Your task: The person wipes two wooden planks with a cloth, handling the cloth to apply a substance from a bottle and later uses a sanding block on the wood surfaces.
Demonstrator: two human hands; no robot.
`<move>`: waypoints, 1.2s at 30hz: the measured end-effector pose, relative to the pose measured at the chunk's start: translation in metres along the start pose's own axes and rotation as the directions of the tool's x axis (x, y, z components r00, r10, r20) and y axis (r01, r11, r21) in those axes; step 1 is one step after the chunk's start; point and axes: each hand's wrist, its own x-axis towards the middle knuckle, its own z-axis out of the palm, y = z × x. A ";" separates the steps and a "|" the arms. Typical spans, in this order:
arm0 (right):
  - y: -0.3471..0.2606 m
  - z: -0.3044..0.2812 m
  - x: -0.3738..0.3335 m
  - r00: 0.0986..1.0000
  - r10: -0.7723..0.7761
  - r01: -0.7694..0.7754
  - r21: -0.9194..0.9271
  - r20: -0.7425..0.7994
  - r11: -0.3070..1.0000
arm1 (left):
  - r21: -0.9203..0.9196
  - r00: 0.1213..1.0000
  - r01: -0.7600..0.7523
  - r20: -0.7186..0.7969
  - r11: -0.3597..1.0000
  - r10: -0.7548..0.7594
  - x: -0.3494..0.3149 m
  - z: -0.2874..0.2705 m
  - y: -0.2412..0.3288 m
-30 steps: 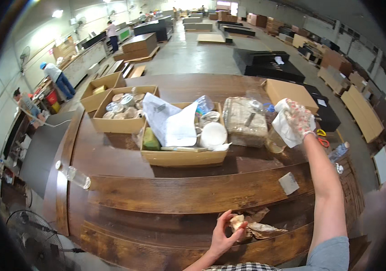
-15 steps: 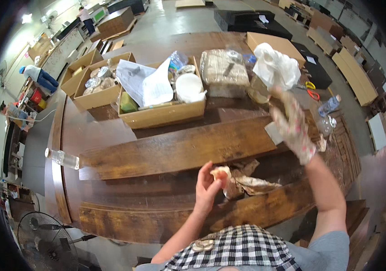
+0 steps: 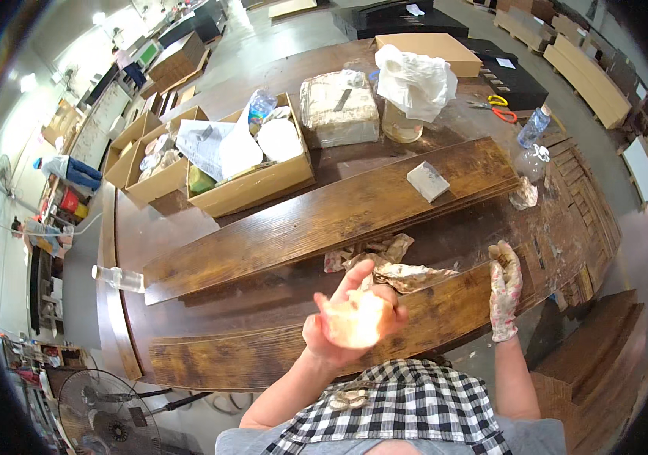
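One bare left hand point(image 3: 350, 318), fingers half-spread (glare hides whether it holds anything), is above a long brown wood-grain board point(image 3: 225, 360) on the dark brown counter point(image 3: 240, 311). The white-gloved right hand point(image 3: 504, 292) touches its right end, grip unclear. Progress on that board cannot be judged. Beyond lie stained crumpled wrapping point(image 3: 415, 277), then similar boards point(image 3: 316, 229) under a grey rectangular block point(image 3: 428, 182).

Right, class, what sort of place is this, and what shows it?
Probably a furniture or woodworking workshop: brown planks lie on a large table, and stacked panels stand beyond it.
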 end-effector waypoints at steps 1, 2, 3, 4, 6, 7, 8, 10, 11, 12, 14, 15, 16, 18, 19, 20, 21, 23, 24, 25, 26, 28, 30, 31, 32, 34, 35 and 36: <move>0.005 -0.004 -0.001 1.000 0.018 -0.017 0.048 -0.021 0.999 | -0.159 0.976 -0.039 0.207 0.986 0.072 0.004 0.000 -0.010; 0.009 -0.007 -0.002 0.999 0.036 -0.032 0.095 -0.039 0.995 | -0.149 0.976 -0.035 0.206 0.988 0.066 0.004 0.003 -0.011; 0.010 -0.008 -0.002 0.997 0.056 -0.052 0.092 -0.045 0.994 | -0.137 0.959 0.020 0.283 0.990 0.020 0.005 0.010 -0.012; 0.013 -0.010 -0.002 0.997 0.059 -0.054 0.100 -0.044 0.993 | -0.121 0.935 0.071 0.355 0.990 -0.023 0.004 0.017 -0.014; 0.017 -0.014 -0.003 0.997 0.060 -0.055 0.086 -0.049 0.995 | -0.184 0.930 0.147 0.362 0.972 -0.073 0.001 0.046 -0.020; 0.018 -0.014 -0.005 0.997 0.058 -0.054 0.086 -0.046 0.995 | -0.203 0.931 0.182 0.350 0.962 -0.102 -0.001 0.060 -0.024; 0.018 -0.014 -0.006 0.995 0.080 -0.071 0.142 -0.054 0.987 | -0.223 0.931 0.214 0.341 0.951 -0.130 -0.003 0.072 -0.028; 0.023 -0.020 -0.006 0.993 0.093 -0.081 0.153 -0.071 0.985 | -0.237 0.916 0.290 0.350 0.927 -0.196 -0.004 0.094 -0.036; 0.025 -0.019 -0.006 0.993 0.094 -0.081 0.159 -0.073 0.984 | -0.298 0.914 0.278 0.373 0.913 -0.157 -0.004 0.101 -0.044; 0.024 -0.016 -0.007 0.993 0.093 -0.079 0.163 -0.075 0.983 | -0.358 0.912 0.269 0.395 0.894 -0.116 -0.005 0.105 -0.054; 0.029 -0.013 -0.009 0.995 0.081 -0.069 0.170 -0.064 0.983 | -0.347 0.872 0.305 0.477 0.887 -0.113 -0.016 0.110 -0.066; 0.032 -0.012 -0.009 0.995 0.082 -0.071 0.164 -0.064 0.984 | -0.306 0.860 0.332 0.487 0.892 -0.153 -0.022 0.102 -0.068; 0.032 -0.011 -0.009 0.994 0.082 -0.070 0.158 -0.068 0.985 | -0.263 0.846 0.360 0.497 0.895 -0.194 -0.023 0.096 -0.066; 0.032 -0.014 -0.008 0.994 0.085 -0.072 0.178 -0.064 0.981 | -0.284 0.845 0.379 0.494 0.881 -0.204 -0.026 0.096 -0.066; 0.036 -0.014 -0.009 0.995 0.077 -0.066 0.161 -0.062 0.985 | -0.308 0.855 0.395 0.468 0.865 -0.223 -0.027 0.100 -0.066; 0.038 -0.015 -0.008 0.996 0.070 -0.061 0.144 -0.059 0.988 | -0.314 0.857 0.385 0.471 0.868 -0.210 -0.023 0.103 -0.066; 0.038 -0.015 -0.007 0.996 0.069 -0.061 0.144 -0.057 0.988 | -0.327 0.849 0.369 0.501 0.870 -0.172 -0.015 0.105 -0.063; 0.032 -0.015 -0.005 0.995 0.083 -0.073 0.165 -0.055 0.984 | -0.346 0.844 0.336 0.524 0.876 -0.116 -0.008 0.104 -0.069; 0.034 -0.013 -0.005 0.992 0.109 -0.095 0.195 -0.065 0.976 | -0.293 0.785 0.308 0.616 0.905 -0.068 -0.001 0.092 -0.078; 0.036 -0.012 -0.004 0.992 0.120 -0.108 0.193 -0.049 0.975 | -0.240 0.713 0.273 0.700 0.932 -0.029 0.001 0.085 -0.082; 0.036 -0.013 -0.004 0.993 0.106 -0.094 0.184 -0.058 0.978 | -0.243 0.715 0.272 0.698 0.931 -0.027 -0.002 0.086 -0.080; 0.034 -0.011 -0.003 0.994 0.091 -0.078 0.175 -0.067 0.981 | -0.326 0.810 0.335 0.579 0.884 -0.094 -0.014 0.093 -0.075; 0.032 -0.008 -0.004 0.993 0.114 -0.108 0.148 -0.035 0.983 | -0.322 0.816 0.345 0.566 0.882 -0.113 -0.017 0.093 -0.074; 0.031 -0.003 -0.003 0.993 0.111 -0.104 0.147 -0.037 0.984 | -0.319 0.823 0.355 0.552 0.879 -0.132 -0.018 0.093 -0.073; 0.030 0.004 -0.004 0.998 0.068 -0.069 0.168 0.012 0.983 | -0.319 0.821 0.356 0.555 0.878 -0.132 -0.017 0.091 -0.071; 0.024 0.019 -0.004 0.996 0.008 -0.019 0.122 0.084 0.992 | -0.270 0.800 0.312 0.592 0.911 -0.099 -0.015 0.088 -0.073; 0.015 0.030 -0.004 0.992 0.007 -0.020 0.104 0.126 0.994 | -0.259 0.788 0.282 0.612 0.924 -0.069 -0.013 0.086 -0.073; 0.005 0.038 -0.006 0.987 0.009 -0.023 0.082 0.163 0.996 | -0.268 0.793 0.279 0.607 0.922 -0.064 -0.012 0.085 -0.072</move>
